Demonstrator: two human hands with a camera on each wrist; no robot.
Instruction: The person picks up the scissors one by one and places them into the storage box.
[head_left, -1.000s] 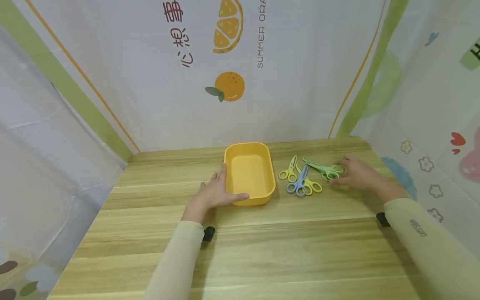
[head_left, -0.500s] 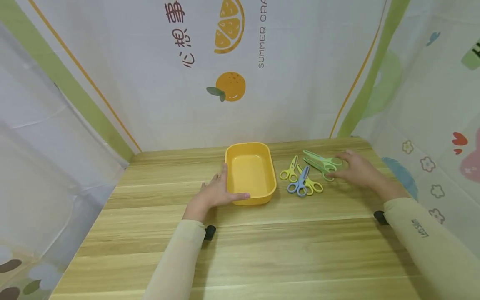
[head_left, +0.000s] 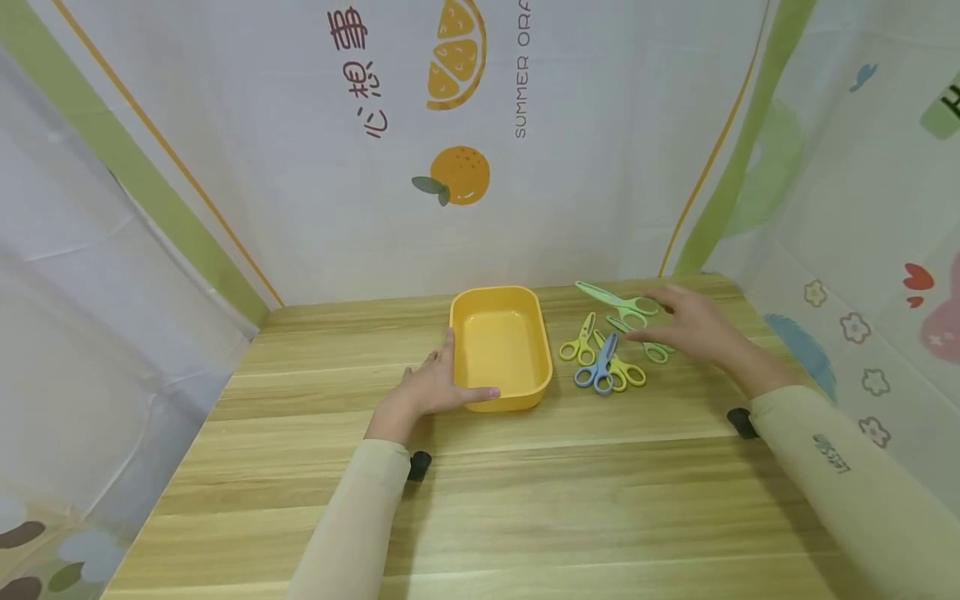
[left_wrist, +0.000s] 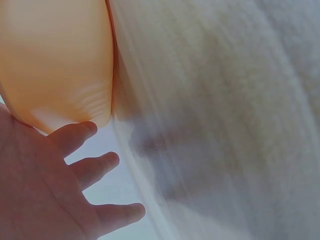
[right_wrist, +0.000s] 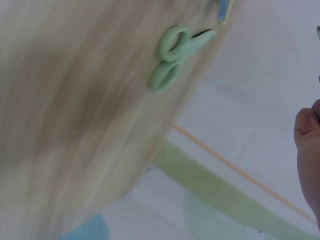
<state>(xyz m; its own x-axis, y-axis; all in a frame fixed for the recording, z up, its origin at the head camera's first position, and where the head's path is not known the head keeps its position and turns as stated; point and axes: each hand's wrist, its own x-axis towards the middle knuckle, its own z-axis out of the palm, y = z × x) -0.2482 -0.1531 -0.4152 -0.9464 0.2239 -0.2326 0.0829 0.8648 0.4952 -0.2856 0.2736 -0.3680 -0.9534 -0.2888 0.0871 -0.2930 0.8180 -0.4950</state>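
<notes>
Light-green scissors [head_left: 617,302]: pinched in your right hand [head_left: 696,329].
Scissors remaining [head_left: 603,360]: four.
Yellow box [head_left: 521,402]: unfilled; your left hand [head_left: 427,390] straight-fingered against it.

Green scissors [right_wrist: 181,56] on tabletop [right_wrist: 65,110]; fingers [right_wrist: 306,121] at frame edge

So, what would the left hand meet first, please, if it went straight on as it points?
The yellow box, which the left hand seems to be touching at its near-left corner.

The cream right sleeve [head_left: 855,492] bears dark lettering [head_left: 831,452].
</notes>
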